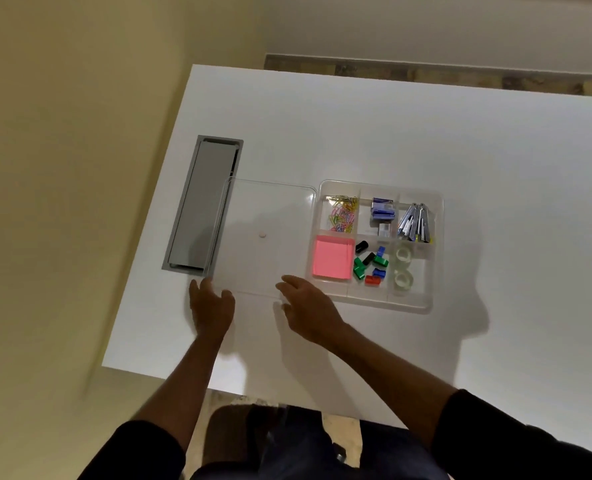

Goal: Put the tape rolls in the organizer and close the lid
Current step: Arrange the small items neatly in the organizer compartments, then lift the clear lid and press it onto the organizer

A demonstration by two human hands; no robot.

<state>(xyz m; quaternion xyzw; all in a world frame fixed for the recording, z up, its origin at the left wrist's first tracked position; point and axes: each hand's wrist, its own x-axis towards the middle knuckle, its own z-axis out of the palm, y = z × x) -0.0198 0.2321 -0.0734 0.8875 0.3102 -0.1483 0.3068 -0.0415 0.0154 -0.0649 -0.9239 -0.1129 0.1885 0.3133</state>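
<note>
With both tape rolls [403, 267] sitting in the organizer's [436, 244] near right compartment, only closing is remaining: left hand [211, 303] and right hand [308, 306], fingers spread, are reaching the near edge of the clear lid [270, 216] lying left of it.

A square white table [426, 140] stands on a pale cream floor [62, 168]. A grey rectangular metal cable hatch [201, 202] sits just beyond the left hand, a dark patterned skirting strip [426, 72] farther beyond.
</note>
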